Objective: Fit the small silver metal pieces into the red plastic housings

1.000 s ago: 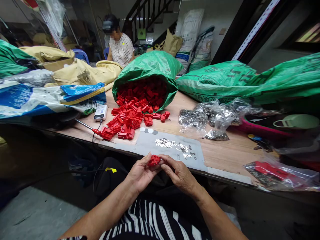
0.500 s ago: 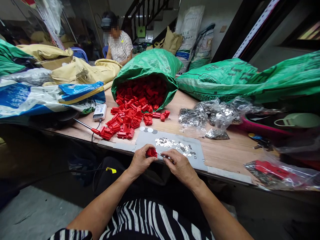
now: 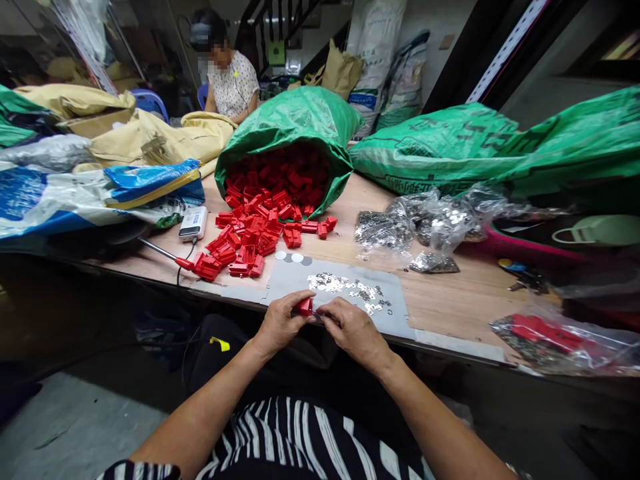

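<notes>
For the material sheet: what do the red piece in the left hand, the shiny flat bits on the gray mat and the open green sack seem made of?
Red piece: probably molded plastic, satin; even color.
Flat bits: likely metal, polished; bright silvery glints.
Green sack: likely plastic, maybe woven, semi-gloss; soft highlights, creases.

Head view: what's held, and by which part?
Left grip: a red piece, by its sides, right end exposed. Right grip: a slim item, too small to identify; hold unclear.

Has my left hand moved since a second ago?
Yes. Judged against the gray mat on the table, your left hand, holding a red piece, has moved slightly forward, away from your body.
</notes>
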The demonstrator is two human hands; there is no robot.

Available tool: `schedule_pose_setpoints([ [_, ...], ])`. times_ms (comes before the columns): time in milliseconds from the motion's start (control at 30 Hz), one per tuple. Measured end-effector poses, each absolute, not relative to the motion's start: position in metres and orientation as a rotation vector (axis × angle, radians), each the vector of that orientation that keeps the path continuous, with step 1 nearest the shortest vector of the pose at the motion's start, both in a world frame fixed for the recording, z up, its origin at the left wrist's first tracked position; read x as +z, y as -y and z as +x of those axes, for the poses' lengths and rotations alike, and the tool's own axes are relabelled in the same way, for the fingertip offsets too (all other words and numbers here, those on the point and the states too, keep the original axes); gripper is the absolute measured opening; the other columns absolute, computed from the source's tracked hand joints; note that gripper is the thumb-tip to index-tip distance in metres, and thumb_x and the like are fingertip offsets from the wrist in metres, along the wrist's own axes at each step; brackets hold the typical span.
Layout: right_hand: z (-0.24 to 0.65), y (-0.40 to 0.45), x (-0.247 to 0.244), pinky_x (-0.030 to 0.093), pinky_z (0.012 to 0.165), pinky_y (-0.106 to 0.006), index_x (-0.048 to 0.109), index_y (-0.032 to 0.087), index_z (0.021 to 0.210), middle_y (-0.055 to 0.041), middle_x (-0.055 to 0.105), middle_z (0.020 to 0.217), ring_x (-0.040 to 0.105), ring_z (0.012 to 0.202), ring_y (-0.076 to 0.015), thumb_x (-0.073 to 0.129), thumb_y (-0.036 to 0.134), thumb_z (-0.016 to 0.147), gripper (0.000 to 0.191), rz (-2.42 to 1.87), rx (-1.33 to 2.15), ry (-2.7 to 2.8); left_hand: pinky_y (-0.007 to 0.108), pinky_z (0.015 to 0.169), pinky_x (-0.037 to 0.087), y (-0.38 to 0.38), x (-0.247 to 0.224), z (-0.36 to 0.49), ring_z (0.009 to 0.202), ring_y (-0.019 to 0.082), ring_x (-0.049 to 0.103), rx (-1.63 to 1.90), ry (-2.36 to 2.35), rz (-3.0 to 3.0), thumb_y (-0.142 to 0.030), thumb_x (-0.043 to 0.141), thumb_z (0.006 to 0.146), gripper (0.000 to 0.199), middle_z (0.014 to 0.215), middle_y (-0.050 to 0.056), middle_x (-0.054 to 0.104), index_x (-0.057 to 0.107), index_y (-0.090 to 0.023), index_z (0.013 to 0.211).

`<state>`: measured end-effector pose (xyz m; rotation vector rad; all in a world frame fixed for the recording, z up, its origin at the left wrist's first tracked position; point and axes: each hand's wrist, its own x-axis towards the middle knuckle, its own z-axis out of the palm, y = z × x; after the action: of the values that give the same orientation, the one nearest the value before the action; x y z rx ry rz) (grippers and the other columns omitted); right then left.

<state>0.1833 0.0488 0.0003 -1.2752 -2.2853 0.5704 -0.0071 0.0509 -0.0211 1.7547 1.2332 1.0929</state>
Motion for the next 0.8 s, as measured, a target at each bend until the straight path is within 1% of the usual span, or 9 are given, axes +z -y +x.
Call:
schedule_pose_setpoints([
  [133,0.183,-0.048,0.001,0.05,0.079,-0.028,0.066,0.021,0.099,-0.0047,0.065,0.092,0.063,0.086,-0.0166,0.053,0.013,0.087,0.019,-1.277,0.576,2.272,0.032,0.092,0.049,-0.05,-0.018,-0.007,0.099,0.021,0.066,1.1,-1.25,1.728,-0.015,0.076,0.067,0.041,0.108,0.005,0.072,0.069,-0.025,0.107],
  [400,0.178,-0.048,0.01,0.048,0.078,-0.026,0.066,0.021,0.096,-0.0028,0.064,0.094,0.063,0.087,-0.0156,0.053,0.012,0.088,0.018,-1.408,0.519,2.363,0.03,0.086,0.05,-0.052,-0.018,-0.006,0.092,0.019,0.067,1.095,-1.243,1.79,-0.014,0.076,0.066,0.038,0.102,0.005,0.073,0.068,-0.021,0.103],
  [633,0.154,-0.036,0.02,0.045,0.063,-0.026,0.063,0.019,0.093,-0.0048,0.063,0.092,0.062,0.077,-0.0174,0.047,0.011,0.089,0.019,-1.677,0.313,2.399,0.029,0.082,0.051,-0.051,-0.022,-0.005,0.087,0.018,0.066,1.123,-1.233,1.844,-0.015,0.075,0.069,0.033,0.097,0.004,0.072,0.067,-0.02,0.1],
  [700,0.153,-0.034,0.019,0.045,0.064,-0.026,0.063,0.02,0.092,-0.0048,0.063,0.093,0.062,0.079,-0.0174,0.048,0.012,0.089,0.017,-1.676,0.336,2.363,0.029,0.082,0.05,-0.051,-0.024,-0.005,0.088,0.018,0.066,1.128,-1.223,1.851,-0.016,0.074,0.07,0.033,0.099,0.004,0.072,0.066,-0.021,0.102],
  [800,0.161,-0.037,0.013,0.047,0.072,-0.026,0.063,0.021,0.093,-0.0035,0.063,0.093,0.062,0.084,-0.0172,0.05,0.015,0.089,0.015,-1.569,0.477,2.294,0.029,0.083,0.05,-0.05,-0.027,-0.005,0.089,0.017,0.065,1.138,-1.221,1.836,-0.016,0.073,0.071,0.033,0.1,0.003,0.071,0.065,-0.022,0.103],
])
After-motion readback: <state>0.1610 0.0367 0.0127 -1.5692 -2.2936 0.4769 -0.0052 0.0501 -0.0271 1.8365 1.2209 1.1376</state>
